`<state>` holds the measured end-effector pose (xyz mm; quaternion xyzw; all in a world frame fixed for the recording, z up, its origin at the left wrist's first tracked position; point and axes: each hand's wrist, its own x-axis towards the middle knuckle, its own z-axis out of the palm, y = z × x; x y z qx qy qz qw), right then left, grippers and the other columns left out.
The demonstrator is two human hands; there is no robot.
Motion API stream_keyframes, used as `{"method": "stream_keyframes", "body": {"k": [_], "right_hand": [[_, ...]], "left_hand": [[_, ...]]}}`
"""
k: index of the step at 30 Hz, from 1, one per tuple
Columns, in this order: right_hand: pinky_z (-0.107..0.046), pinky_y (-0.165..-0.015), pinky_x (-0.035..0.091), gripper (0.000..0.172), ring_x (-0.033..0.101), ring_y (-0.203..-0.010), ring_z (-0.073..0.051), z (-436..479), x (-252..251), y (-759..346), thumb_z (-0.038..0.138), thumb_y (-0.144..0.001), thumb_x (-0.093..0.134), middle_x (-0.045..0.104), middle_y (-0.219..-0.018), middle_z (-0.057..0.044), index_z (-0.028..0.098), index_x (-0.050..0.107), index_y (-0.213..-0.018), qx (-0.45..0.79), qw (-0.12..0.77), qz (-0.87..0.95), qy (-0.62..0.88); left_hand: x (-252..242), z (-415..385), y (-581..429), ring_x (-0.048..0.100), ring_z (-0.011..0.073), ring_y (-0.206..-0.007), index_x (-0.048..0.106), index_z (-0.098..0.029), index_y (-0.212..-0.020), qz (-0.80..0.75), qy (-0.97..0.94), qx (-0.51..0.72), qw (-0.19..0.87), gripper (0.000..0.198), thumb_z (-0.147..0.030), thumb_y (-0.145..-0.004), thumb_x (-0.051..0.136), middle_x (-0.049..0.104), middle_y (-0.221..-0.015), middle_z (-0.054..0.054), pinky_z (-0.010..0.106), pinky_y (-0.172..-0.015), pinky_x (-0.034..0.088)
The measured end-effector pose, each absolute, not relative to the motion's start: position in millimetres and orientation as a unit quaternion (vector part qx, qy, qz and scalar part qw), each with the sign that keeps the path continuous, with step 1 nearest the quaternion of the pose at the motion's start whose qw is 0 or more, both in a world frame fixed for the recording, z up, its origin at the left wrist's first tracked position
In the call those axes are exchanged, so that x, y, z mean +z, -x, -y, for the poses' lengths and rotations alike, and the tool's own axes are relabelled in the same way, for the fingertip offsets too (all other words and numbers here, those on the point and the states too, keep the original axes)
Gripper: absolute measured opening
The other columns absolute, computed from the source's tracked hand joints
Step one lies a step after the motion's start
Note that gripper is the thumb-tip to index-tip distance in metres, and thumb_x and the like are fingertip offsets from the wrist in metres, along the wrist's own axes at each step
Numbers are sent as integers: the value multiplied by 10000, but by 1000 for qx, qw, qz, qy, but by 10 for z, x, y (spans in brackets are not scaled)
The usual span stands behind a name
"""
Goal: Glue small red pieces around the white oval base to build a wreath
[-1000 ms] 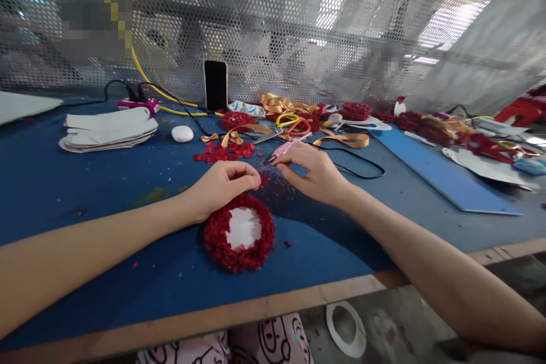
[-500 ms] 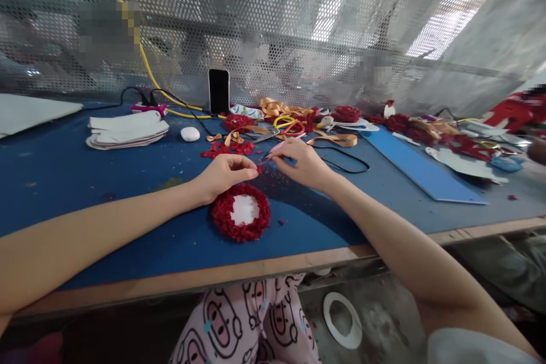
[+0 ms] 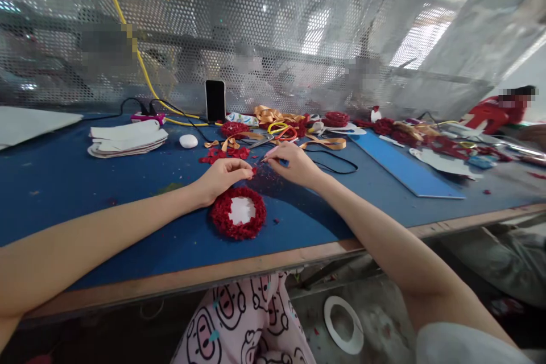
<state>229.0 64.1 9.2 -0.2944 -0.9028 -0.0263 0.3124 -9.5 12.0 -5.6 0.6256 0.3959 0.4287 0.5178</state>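
Observation:
A ring of red petal pieces point(image 3: 238, 213) with a white centre lies flat on the blue table mat point(image 3: 85, 182). My left hand point(image 3: 222, 176) hovers at its far edge, fingers pinched on a small red piece point(image 3: 254, 170). My right hand point(image 3: 292, 164) is just to the right, fingers closed round a slim pink tool point(image 3: 273, 151) whose tip points at that red piece. Loose red pieces point(image 3: 224, 153) lie just beyond my hands.
A phone point(image 3: 215, 100) stands against the perforated metal screen. A stack of white card shapes point(image 3: 125, 139) and a white oval object point(image 3: 188, 141) lie to the left. Scissors, ribbons and red flowers point(image 3: 298, 125) crowd the back; a blue sheet point(image 3: 401, 165) lies right. A person in red is far right.
The view has pulled back and risen, so the table edge, my lap and the floor show. Both hands stay pinched together over the ring's far edge.

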Motion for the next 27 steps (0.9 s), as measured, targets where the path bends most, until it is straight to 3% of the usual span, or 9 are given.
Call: {"method": "stream_keyframes", "body": {"k": [9,13,17,20,23,27], "right_hand": [[-350,-817,469,199,585,-854,-204,-649,69,-2305,198,-893,565,740,-820,-65,186,762,-921,-49,328,889,315],[-333,-796,440,219,567,-802,-200,-666,183,-2237,222,-886,559,712,-722,-55,177,754,-796,-52,351,866,353],[-277,-683,421,202,583,-684,-161,-760,339,-2073,251,-836,569,688,-688,-32,157,729,-757,88,443,759,468],[-264,-580,377,312,539,-578,-143,-839,332,-1930,329,-871,498,626,-611,-14,154,668,-676,229,490,653,530],[-270,-572,308,366,462,-554,-130,-850,209,-1840,322,-885,487,501,-516,14,188,512,-546,157,527,601,580],[-295,-579,236,447,373,-543,-124,-773,72,-1881,353,-936,466,421,-509,21,217,346,-527,26,527,636,563]], "left_hand": [[-35,-146,54,580,146,-723,704,-159,-810,-409,-629,437,496,310,-390,-627,800,687,-781,22,297,-736,441],[-37,-240,29,536,116,-648,721,-153,-784,-395,-645,411,509,247,-347,-643,781,669,-711,5,262,-649,401],[-5,-354,-11,460,87,-516,720,-137,-735,-411,-673,356,502,195,-314,-654,738,639,-644,7,252,-521,335],[-3,-433,-22,408,76,-488,695,-135,-684,-417,-639,370,531,180,-306,-634,726,639,-662,31,240,-447,277],[-39,-489,3,428,89,-540,689,-140,-680,-408,-600,411,552,215,-327,-619,777,617,-654,31,231,-459,318],[-76,-519,50,493,99,-583,695,-139,-684,-397,-582,418,573,252,-343,-611,823,649,-698,41,259,-547,424]]}}
